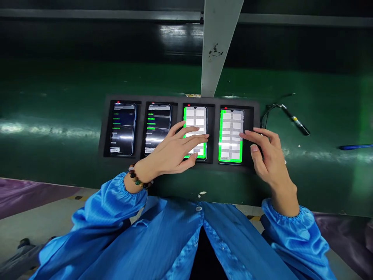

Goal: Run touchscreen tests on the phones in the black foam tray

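Four slots of a black foam tray (180, 100) each hold a smartphone. Over the third smartphone (199, 112) my left hand (171, 151) lies with fingers spread, a fingertip at the screen's right edge. That screen shows a white grid with green along its left and bottom edges. My right hand (268, 155) is open beside the rightmost smartphone (231, 136), its index fingertip at the screen's right edge. Green runs down that screen's left side, across the bottom and up the lower right. The leftmost smartphone (124, 130) and second smartphone (159, 122) show dark screens with green and white text lines.
A green tabletop (58, 116) carries the tray. Right of it lie a black pen-like tool (295, 119) with a thin cord and a blue pen (355, 147). A grey metal post (217, 50) rises behind the tray. A white scrap (202, 193) lies near the front edge.
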`<control>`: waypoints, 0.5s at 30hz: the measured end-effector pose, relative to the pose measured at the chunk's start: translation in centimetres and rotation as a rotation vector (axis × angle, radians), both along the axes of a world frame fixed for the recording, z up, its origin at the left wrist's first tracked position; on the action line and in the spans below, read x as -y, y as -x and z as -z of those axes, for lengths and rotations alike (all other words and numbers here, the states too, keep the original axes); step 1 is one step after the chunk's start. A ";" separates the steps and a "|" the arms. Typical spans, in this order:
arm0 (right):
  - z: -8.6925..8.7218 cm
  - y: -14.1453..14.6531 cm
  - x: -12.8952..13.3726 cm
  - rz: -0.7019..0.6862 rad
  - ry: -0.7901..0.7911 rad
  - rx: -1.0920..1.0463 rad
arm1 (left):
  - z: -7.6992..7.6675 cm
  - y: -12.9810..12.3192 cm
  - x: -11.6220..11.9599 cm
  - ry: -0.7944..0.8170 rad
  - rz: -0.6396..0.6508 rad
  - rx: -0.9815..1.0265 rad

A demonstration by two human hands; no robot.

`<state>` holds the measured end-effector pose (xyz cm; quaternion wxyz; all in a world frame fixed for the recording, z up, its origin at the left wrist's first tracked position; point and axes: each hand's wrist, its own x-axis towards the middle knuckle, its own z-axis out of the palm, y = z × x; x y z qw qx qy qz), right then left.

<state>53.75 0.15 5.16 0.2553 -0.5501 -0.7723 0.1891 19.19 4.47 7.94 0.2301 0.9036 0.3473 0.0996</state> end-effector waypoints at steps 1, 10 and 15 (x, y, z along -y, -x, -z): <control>0.0 0.0 -0.4 -0.005 0.001 -0.001 | 0.0 0.0 -0.2 0.003 0.001 -0.002; 0.1 0.2 -3.7 0.010 0.000 -0.023 | -0.2 0.0 -2.8 0.024 -0.050 -0.020; 0.4 0.2 -5.2 0.017 -0.012 -0.030 | -0.1 -0.2 -4.2 0.003 -0.070 -0.009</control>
